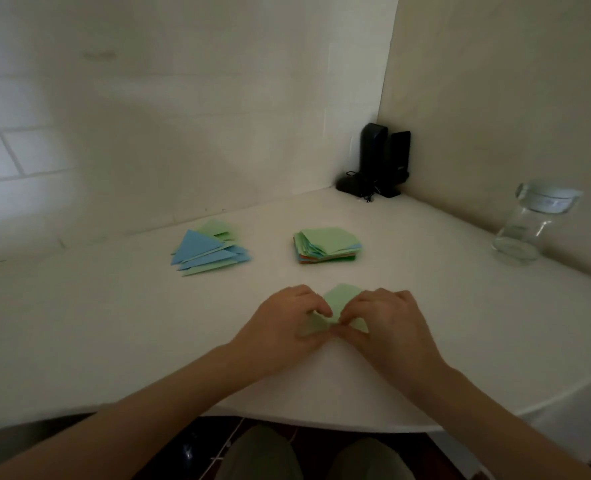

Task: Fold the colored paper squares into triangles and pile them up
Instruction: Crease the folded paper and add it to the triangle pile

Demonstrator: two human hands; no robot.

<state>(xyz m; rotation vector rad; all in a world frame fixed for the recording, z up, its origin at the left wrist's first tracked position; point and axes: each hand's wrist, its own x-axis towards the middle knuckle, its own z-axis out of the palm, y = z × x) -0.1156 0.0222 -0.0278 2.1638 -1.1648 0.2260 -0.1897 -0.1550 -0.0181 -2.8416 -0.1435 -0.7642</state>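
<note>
Green paper square (339, 299) lies on the white table (114, 323) near its front edge, pinched at its near part by the curled fingers of left hand (287, 323) and right hand (387, 323); uneven finger pressure could skew the corners, creasing a lopsided triangle

On the table (114, 323), near its front edge, lies a paper square (342, 299), with the left hand (287, 323) on its left part and the right hand (391, 323) on its right part. Behind the hands, to the left, lies a pile of folded triangles (209, 251); to the right of it lies a stack of squares (327, 245), apart from the pile. Two speakers (384, 161) stand in the far corner against the walls. A glass jar (526, 226) stands at the right, near the wall.
</note>
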